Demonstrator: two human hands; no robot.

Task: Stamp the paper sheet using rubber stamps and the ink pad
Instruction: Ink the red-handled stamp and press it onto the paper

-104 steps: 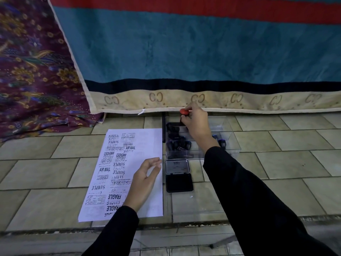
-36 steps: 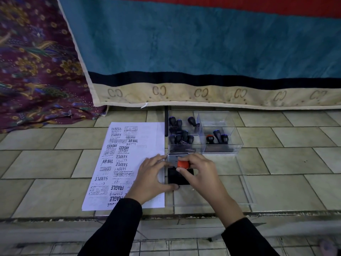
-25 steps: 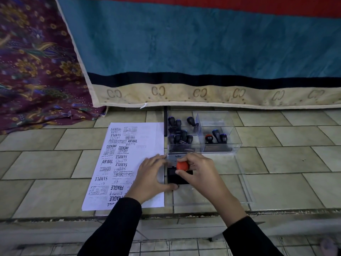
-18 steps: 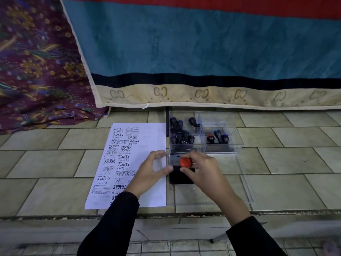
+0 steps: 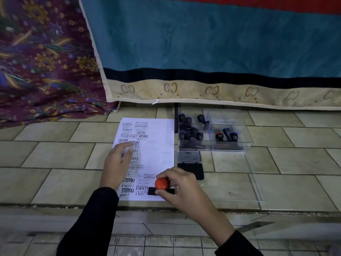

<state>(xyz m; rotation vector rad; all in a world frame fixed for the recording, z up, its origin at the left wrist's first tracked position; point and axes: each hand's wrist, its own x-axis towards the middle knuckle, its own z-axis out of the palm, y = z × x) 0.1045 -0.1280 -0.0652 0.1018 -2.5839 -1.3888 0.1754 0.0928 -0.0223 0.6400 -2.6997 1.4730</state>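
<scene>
1. The right hand (image 5: 182, 187) pinches a red-topped stamp (image 5: 162, 183), which sits on the near right corner of the paper sheet (image 5: 162, 141).
2. The left hand (image 5: 118, 163) rests open on the paper sheet, holding nothing.
3. The open ink pad (image 5: 191, 169) lies just right of the paper sheet.

The left hand (image 5: 115, 167), fingers (image 5: 127, 145) blurred, covers prints on the paper sheet (image 5: 160, 143); the right hand (image 5: 182, 189) partly hides the rubber stamp (image 5: 162, 183).

Home interior, by the look — beige tiled ledge (image 5: 55, 154), striped teal blanket (image 5: 203, 43), floral purple cloth (image 5: 42, 61).
</scene>
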